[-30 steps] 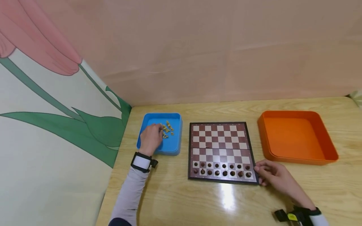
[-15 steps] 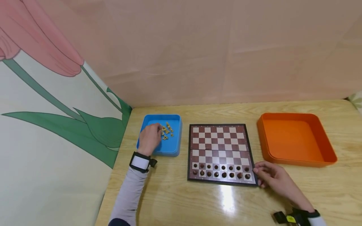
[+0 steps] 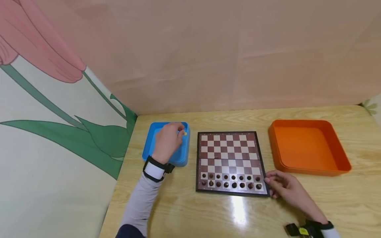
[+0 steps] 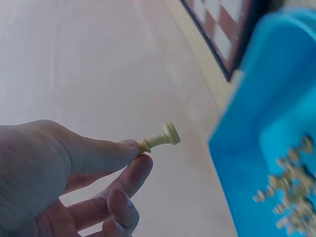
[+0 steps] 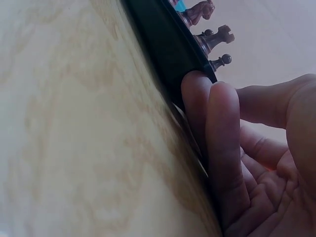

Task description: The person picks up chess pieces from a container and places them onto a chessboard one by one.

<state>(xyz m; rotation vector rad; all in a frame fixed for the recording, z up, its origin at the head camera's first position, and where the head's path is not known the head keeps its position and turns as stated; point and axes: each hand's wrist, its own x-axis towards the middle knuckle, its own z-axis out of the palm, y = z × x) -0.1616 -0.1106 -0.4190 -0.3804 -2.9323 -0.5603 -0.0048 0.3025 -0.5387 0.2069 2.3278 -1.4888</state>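
My left hand [image 3: 181, 132] is raised over the blue tray [image 3: 181, 161] and pinches a pale chess piece [image 3: 184, 133] between thumb and forefinger. The left wrist view shows that piece [image 4: 160, 139] sticking out from the fingertips, with several more pale pieces [image 4: 291, 197] lying blurred in the tray [image 4: 247, 163] below. The chessboard [image 3: 229, 155] lies in the middle, with two rows of dark pieces [image 3: 232, 181] along its near side. My right hand [image 3: 269, 185] rests on the table, its fingers [image 5: 217, 148] touching the board's black edge [image 5: 168, 44] at the near right corner.
An orange tray [image 3: 309, 147] with nothing in it stands to the right of the board. A pink wall runs along the table's far edge. A panel painted with a flower closes off the left side. Bare wooden tabletop [image 3: 208, 215] lies in front of the board.
My left hand has lifted out of the pile in the blue tray and moved right and farther away, now pinching a pale piece. The right hand has stayed at the board's corner.
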